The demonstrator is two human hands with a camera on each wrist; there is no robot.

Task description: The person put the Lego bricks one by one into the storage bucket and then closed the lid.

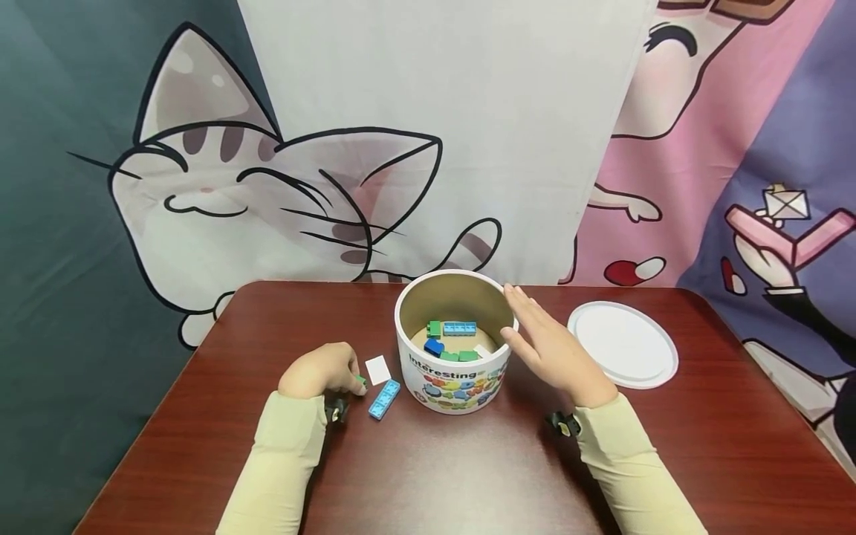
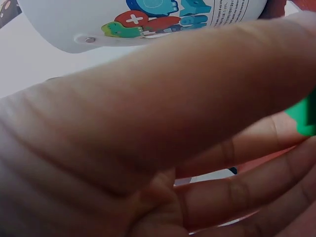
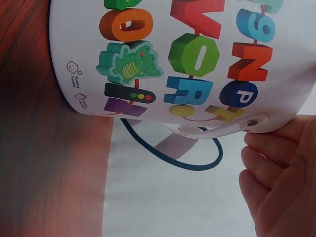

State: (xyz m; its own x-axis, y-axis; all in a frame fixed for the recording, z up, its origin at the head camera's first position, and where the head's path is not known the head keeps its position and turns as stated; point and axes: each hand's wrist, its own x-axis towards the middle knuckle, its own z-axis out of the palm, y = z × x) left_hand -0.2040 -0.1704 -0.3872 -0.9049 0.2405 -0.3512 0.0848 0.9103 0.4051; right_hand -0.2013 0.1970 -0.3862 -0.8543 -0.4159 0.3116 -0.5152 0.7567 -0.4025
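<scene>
The left hand (image 1: pixel 324 371) pinches one green block (image 1: pixel 362 380) between thumb and fingers, to the left of the tub (image 1: pixel 455 390). The governing relation appears to be this offset: the tub's open mouth lies to the right of the held block and above it; the left hand is nearer to the block, whose long axis is hidden by the fingers. The right hand (image 1: pixel 555 357), fingers extended, touches the tub's right side near the rim. Left of the tub lie one light-blue block (image 1: pixel 384 400), its far end slanting toward the tub, and one white tile (image 1: pixel 377 370). Inside the tub: one blue four-stud strip (image 1: pixel 459 328), one dark-blue block (image 1: pixel 434 347), one white piece (image 1: pixel 483 351) and at least two green pieces (image 1: pixel 468 356). Right of the tub: one lid (image 1: pixel 623 345).
</scene>
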